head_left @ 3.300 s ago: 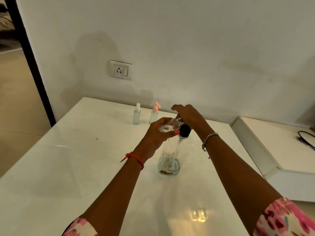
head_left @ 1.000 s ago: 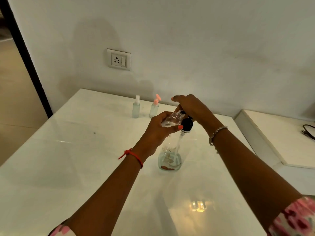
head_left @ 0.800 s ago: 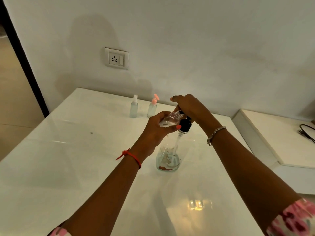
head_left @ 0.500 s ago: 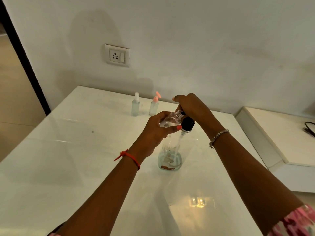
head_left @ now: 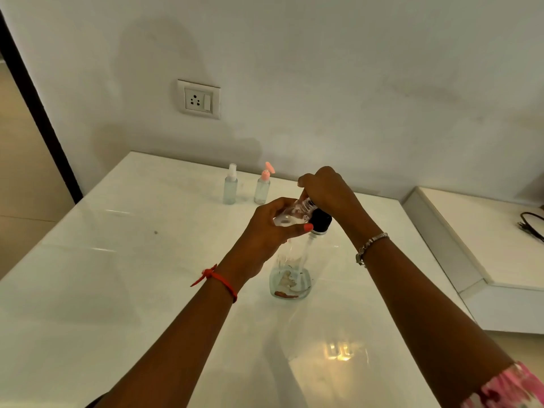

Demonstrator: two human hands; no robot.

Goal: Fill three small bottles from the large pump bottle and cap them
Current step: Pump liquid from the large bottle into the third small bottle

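1 small bottle [head_left: 294, 212] held at 1 pump bottle [head_left: 290, 278]; 2 capped bottles [head_left: 230, 187] behind.

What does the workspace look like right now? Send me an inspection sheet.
Surface: white glossy table, with light glare near the front.
Job's things: large pump bottle upright mid-table, liquid only near its bottom; uncapped small bottle tilted, mouth at the pump; white-topped bottle and pink-topped bottle upright at the back.
Clutter: one dark speck on the table.
Hands: left hand grips the small bottle; right hand curls over the pump head.
Cables: black cable on the side ledge.
Surroundings: wall socket; dark door frame at left.
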